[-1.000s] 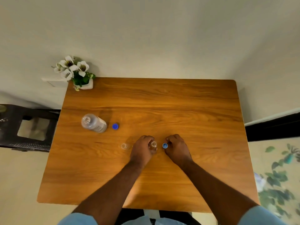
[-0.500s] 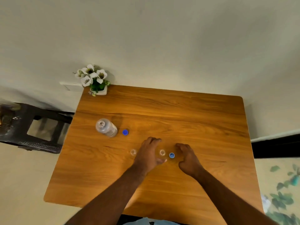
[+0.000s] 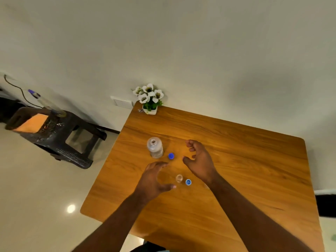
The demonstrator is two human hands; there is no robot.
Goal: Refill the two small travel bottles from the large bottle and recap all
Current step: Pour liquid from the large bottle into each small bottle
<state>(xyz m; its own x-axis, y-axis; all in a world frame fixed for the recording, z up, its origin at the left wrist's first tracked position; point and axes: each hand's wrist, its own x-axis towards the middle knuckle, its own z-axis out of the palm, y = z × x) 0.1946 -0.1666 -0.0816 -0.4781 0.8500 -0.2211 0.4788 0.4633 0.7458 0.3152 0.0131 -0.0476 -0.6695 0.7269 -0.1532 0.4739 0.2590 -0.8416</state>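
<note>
The large clear bottle [image 3: 155, 147] stands uncapped on the wooden table [image 3: 245, 160], its blue cap [image 3: 171, 156] lying just to its right. One small clear travel bottle [image 3: 179, 178] stands open nearer me, with a small blue cap [image 3: 188, 182] beside it on the right. My left hand [image 3: 154, 179] hovers open left of that small bottle, holding nothing. My right hand [image 3: 200, 160] is open with curled fingers, right of the large bottle's cap and apart from it. The second small bottle is hidden, probably under my left hand.
A small white pot of white flowers [image 3: 150, 99] sits at the table's far left corner. A dark plastic stool [image 3: 54, 131] stands on the floor to the left, with a cable and a bottle near it. The wall runs behind the table.
Both hands let go of the small bottle and its cap and opened. My right hand moved away toward the large bottle's cap. The view swung left.
</note>
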